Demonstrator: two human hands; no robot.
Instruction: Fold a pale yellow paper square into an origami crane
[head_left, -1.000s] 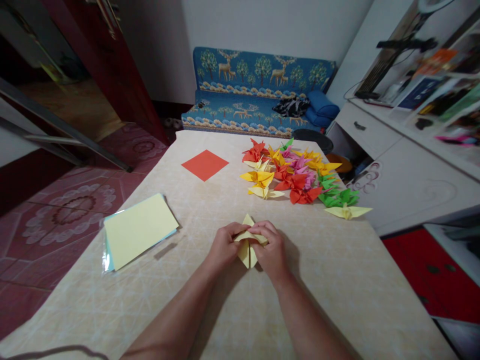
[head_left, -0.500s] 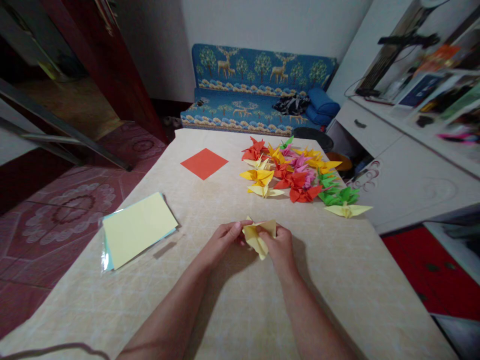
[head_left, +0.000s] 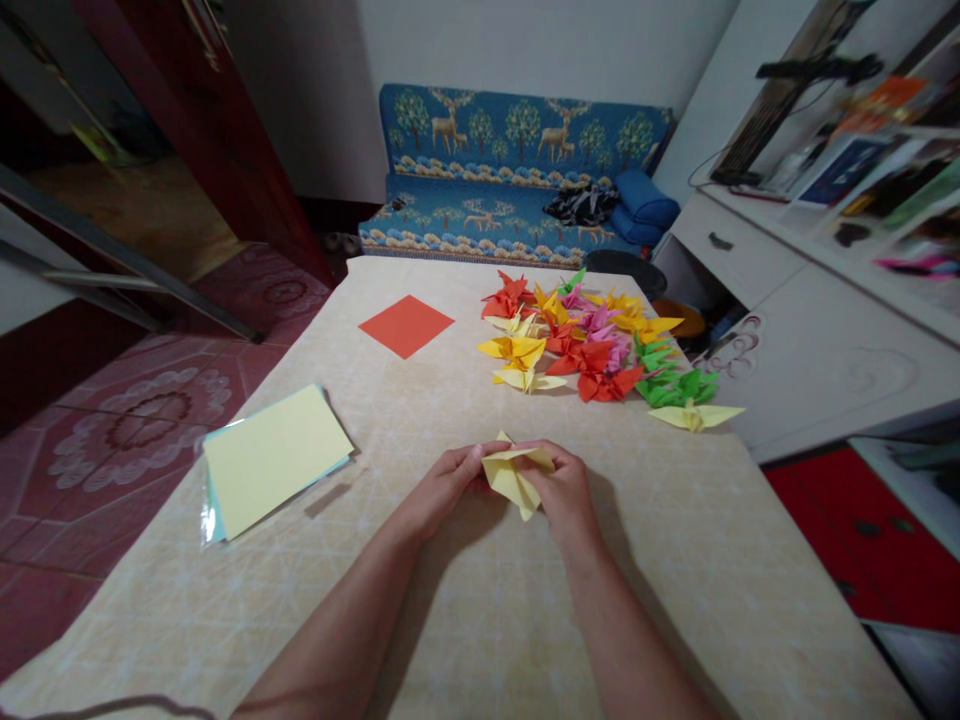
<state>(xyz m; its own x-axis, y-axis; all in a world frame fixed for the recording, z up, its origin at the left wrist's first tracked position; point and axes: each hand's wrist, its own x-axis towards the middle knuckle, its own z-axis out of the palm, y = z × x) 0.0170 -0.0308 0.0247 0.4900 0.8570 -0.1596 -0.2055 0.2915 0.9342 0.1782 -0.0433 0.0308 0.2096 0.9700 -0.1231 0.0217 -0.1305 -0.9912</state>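
Creased yellow paper [head_left: 513, 480] pinched between left hand [head_left: 442, 488], right hand [head_left: 568, 490].

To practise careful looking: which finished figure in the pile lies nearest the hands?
The pale yellow figure at the pile's near-left corner; the other pale yellow one lies far right.

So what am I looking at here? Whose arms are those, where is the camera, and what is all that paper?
There is no machine: a person wears a camera on the head, looking down at their own bare hands. The left hand and right hand pinch a half-folded pale yellow paper over the table. Beyond lie a heap of folded paper figures in many colours and a flat red square; to the left, a stack of sheets, pale yellow on top. A blue sofa stands behind.
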